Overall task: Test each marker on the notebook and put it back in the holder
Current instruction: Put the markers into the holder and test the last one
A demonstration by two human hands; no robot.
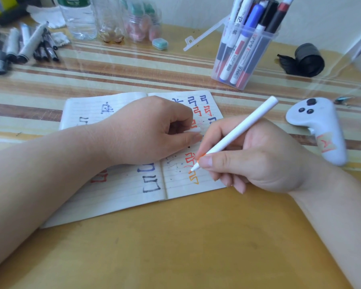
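The near edge of the table (186, 247) is bare wood. Just beyond it, in the middle, lies the open notebook (117, 195), both pages already carrying test strokes in black, blue, red and orange, so by my reckoning several markers have had their turn.

The left hand (146, 130) rests across the fold, pinning the pages flat, its thumb and curled fingers pinching a white cap (193, 130). The right hand (258, 159) grips a white marker (238, 132) in a writing hold, fingers closed round the lower barrel. Its tip is down on the right page, among fresh orange strokes. This marker is mid-test: it is not yet capped and not yet returned.

Toward the right edge, a white controller (319, 128) lies near the right hand.

At the back right stands the clear holder (255, 63), well apart from the notebook and crowded with upright markers, red, blue and black. Whether those are all tested I cannot tell. Beside it, nearer the back right corner, is a black roll (306, 59).

At the back left corner a loose pile (25, 49) of dark and grey markers lies on the table. These look to be work left over, though that is a guess. Bottles (77, 17) stand along the back edge.
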